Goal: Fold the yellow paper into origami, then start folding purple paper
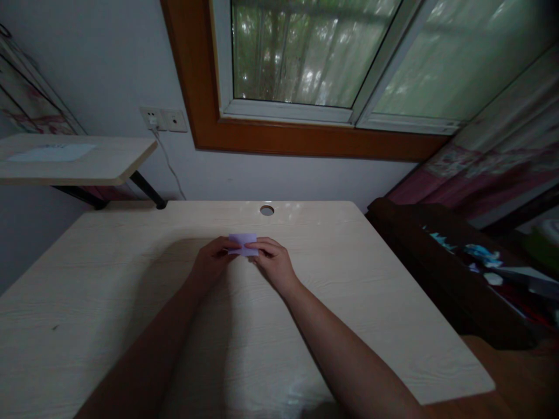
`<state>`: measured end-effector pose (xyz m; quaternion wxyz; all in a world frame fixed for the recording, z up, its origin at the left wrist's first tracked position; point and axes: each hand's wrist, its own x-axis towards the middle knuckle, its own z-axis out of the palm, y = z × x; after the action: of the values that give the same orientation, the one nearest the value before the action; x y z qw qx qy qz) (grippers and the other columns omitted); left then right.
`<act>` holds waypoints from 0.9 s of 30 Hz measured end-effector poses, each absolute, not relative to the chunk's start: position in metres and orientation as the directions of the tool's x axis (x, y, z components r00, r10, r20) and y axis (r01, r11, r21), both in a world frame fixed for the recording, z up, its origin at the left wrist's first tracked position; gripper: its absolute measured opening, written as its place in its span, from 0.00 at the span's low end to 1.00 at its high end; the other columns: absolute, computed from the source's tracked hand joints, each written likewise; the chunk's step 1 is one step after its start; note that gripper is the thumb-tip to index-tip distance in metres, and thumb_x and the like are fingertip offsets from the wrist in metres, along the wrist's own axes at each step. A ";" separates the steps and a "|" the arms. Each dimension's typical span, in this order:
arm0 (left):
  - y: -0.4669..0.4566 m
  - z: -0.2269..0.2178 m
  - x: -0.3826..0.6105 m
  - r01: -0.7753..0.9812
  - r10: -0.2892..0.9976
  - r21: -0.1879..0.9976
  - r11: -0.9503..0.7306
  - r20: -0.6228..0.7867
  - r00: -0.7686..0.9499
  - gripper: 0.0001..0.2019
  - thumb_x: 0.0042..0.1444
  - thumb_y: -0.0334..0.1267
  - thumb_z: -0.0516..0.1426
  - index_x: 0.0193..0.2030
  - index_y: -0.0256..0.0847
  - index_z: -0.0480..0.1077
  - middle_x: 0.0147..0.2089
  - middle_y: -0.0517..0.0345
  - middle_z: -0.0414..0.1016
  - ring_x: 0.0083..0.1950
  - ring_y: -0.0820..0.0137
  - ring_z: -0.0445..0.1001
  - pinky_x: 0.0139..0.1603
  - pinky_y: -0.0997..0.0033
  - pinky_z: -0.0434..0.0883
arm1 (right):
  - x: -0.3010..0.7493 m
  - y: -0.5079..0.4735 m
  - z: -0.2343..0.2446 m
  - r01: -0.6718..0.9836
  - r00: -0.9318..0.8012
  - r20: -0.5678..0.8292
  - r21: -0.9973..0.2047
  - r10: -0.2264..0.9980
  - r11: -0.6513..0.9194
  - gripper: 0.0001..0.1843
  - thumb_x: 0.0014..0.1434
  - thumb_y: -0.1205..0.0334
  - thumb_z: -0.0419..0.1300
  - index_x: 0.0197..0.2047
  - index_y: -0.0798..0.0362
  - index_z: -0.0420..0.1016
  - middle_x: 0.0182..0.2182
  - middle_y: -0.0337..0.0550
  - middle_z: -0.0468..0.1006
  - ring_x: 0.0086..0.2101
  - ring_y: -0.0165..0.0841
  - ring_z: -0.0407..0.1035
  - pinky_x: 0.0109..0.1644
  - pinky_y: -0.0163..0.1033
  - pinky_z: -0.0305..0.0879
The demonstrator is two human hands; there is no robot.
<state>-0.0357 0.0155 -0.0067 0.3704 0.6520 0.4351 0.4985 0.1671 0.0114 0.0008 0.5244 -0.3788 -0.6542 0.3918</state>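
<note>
A small purple piece of paper [243, 239] is held between my two hands over the pale wooden desk [332, 291]. Its left side is pinched by my left hand [212, 259], and its right side by my right hand [276, 262]. The fingertips of both hands nearly meet across the front of the paper. Parts of its left and right edges are hidden behind my fingers. Whether the paper touches the desk I cannot tell.
A raised shelf [78, 169] with a white sheet [52, 152] stands on the desk's left side. At the back edge is a round cable hole [266, 210]. A wall socket [163, 119] holds a plugged white cord. Dark furniture with assorted items [454, 279] stands right of the desk.
</note>
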 end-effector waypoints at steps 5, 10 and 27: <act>0.015 -0.008 -0.037 0.226 0.947 0.921 -0.317 0.294 0.131 0.07 0.53 0.37 0.63 0.39 0.43 0.78 0.38 0.56 0.78 0.37 0.68 0.75 0.41 0.69 0.72 | 0.166 0.009 0.007 0.093 -0.177 0.371 -0.916 0.912 0.391 0.07 0.56 0.61 0.66 0.38 0.46 0.84 0.38 0.43 0.78 0.38 0.34 0.72 0.40 0.38 0.69; 0.014 -0.004 -0.033 0.194 0.965 0.948 -0.253 0.234 0.116 0.08 0.55 0.42 0.63 0.36 0.41 0.77 0.35 0.56 0.78 0.32 0.70 0.75 0.36 0.70 0.72 | 0.166 0.010 0.007 0.036 -0.164 0.337 -0.937 0.927 0.347 0.10 0.59 0.56 0.63 0.30 0.49 0.82 0.36 0.44 0.78 0.34 0.33 0.71 0.36 0.38 0.69; 0.012 0.003 -0.028 0.200 0.903 0.882 -0.426 0.426 0.045 0.17 0.52 0.41 0.65 0.49 0.44 0.72 0.52 0.52 0.69 0.47 0.67 0.73 0.44 0.67 0.75 | 0.166 0.011 0.007 -0.025 -0.078 0.116 -0.993 0.990 0.114 0.20 0.60 0.45 0.60 0.27 0.53 0.76 0.18 0.36 0.71 0.21 0.28 0.61 0.28 0.34 0.57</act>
<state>-0.0278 0.0125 0.0033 0.3237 0.6464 0.4267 0.5435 0.1661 0.0109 0.0072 0.5127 -0.4451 -0.5424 0.4949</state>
